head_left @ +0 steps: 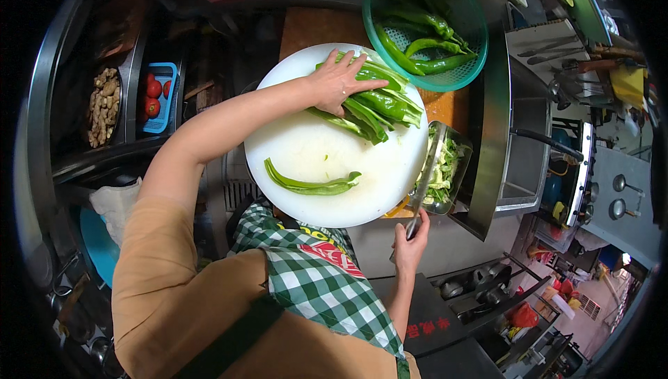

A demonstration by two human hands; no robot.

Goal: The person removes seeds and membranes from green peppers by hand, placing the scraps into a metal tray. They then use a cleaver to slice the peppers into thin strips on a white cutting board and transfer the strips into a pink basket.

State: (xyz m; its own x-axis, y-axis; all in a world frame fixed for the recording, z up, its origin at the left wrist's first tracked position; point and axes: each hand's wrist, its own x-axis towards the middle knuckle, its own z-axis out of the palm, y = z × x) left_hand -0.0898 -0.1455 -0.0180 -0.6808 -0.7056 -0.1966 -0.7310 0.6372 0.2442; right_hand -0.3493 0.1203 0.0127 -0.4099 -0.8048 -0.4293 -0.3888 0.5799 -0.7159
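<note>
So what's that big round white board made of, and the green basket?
The round white board looks like plastic: plain white, smooth and matte, though I can't be sure. The green basket also looks like plastic: bright see-through teal with little moulded holes, holding long green peppers.

Red tomatoes [152, 97] beside ginger [104, 106]

A round white board [306, 149] holds long green peppers. A pile [379, 104] of them lies at about two o'clock on the board, split open and flattened, glossy, fanned out with tips pointing toward four o'clock; the left hand [337, 80] presses flat on the pile's upper end. One pepper [309, 184] (curved like a shallow smile) lies alone near six o'clock. A knife [424, 177], gripped by the right hand [410, 243], stands along the board's four o'clock edge, blade pointing up toward twelve.
</note>
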